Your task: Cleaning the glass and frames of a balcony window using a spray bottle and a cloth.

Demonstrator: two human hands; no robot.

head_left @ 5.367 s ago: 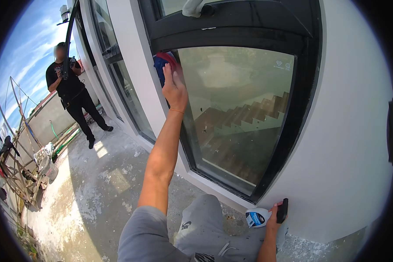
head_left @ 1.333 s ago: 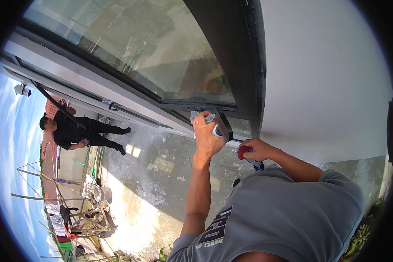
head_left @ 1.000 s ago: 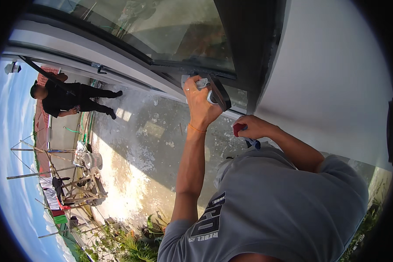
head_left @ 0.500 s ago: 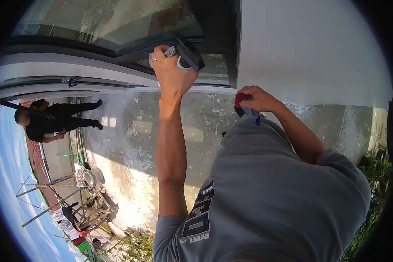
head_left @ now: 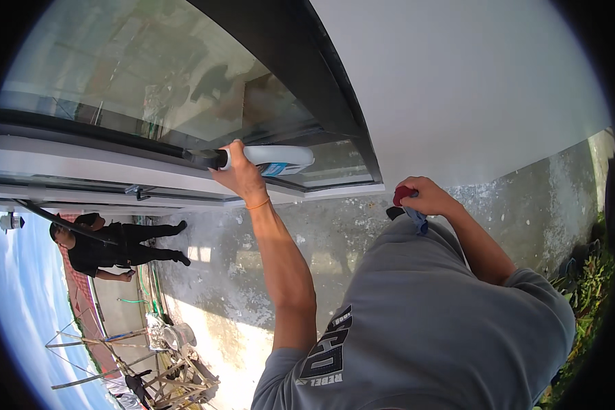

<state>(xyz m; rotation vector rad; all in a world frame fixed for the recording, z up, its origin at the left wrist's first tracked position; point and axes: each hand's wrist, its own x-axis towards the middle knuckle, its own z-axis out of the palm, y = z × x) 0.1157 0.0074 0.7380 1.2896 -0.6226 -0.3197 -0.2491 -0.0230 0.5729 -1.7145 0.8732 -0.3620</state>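
My left hand (head_left: pixel 242 176) is raised in front of a dark-framed glass window (head_left: pixel 184 75). Its fingers wrap the neck end of a white bottle (head_left: pixel 280 156) with a blue label. The bottle lies sideways in the picture, its black top (head_left: pixel 205 159) pointing left and its body to the right of my fingers. Lower and to the right, my right hand (head_left: pixel 427 197) is closed near my waist around a bunched cloth (head_left: pixel 417 220), dark red at the top and blue hanging below. The cloth's inner folds are hidden by my fingers.
A pale wall (head_left: pixel 465 89) adjoins the window on the right. Along the left, an opened window sash (head_left: pixel 140 193) sticks out. Another person in black (head_left: pixel 109 242) stands on the concrete floor (head_left: pixel 321 232). Stacked wooden poles (head_left: pixel 178 376) lie lower left; plants (head_left: pixel 588 294) grow at right.
My left hand has moved lower and a little left, turning the bottle so its labelled side shows. My right hand, still gripping the cloth, sits slightly lower and further right. The view has shifted.
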